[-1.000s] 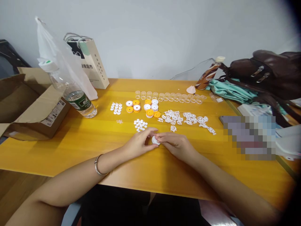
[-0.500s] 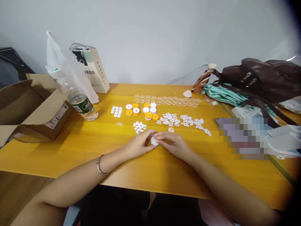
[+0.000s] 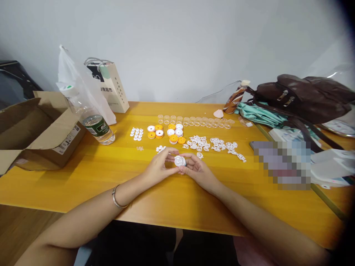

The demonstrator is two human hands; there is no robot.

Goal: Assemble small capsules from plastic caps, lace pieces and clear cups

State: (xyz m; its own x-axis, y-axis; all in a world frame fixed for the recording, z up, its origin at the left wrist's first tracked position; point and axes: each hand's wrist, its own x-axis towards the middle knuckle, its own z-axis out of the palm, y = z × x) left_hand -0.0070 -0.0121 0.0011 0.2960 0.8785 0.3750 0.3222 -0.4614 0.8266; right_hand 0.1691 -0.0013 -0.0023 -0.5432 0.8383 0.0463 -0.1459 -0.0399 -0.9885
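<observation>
Both hands pinch 1 small white disc [image 3: 180,161] btwn fingertips: left hand [image 3: 159,168] on its left edge, right hand [image 3: 195,169] on right, just above yellow table [image 3: 83,173], near loose white pieces [image 3: 215,144].

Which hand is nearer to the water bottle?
Left. The left hand lies between the water bottle and the right hand, which sits farther away across the small white disc they share.

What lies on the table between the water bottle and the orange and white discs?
In the head view, a small cluster of white buttons lies between the water bottle and the orange and white discs.
</observation>
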